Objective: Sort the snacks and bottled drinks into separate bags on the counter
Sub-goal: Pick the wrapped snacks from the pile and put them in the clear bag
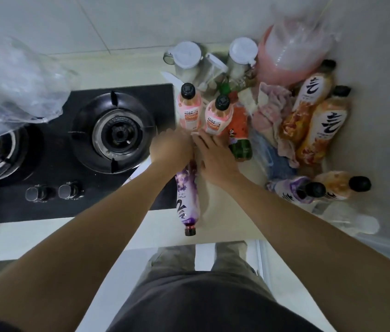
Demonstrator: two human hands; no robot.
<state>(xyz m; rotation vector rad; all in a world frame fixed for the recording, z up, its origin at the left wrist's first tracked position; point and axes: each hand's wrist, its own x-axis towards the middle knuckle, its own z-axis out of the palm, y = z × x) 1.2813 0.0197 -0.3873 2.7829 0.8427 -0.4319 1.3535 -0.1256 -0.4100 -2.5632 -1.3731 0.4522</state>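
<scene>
the purple bottle (187,197) lies on its side at the counter (232,226) front edge, just right of the stove (74,149), long axis running away from the person, dark cap toward them, base hidden under the hands. the left hand (172,147) is curled over that far end, though whether it truly grasps the bottle cannot be told. the right hand (213,156) lies flat beside it, fingers straight, tips near the two pink bottles (190,109) standing upright. two orange bottles (316,121) lean at the right wall. a clear plastic bag (14,85) sits over the stove's left burner. the walls are pale tile.
</scene>
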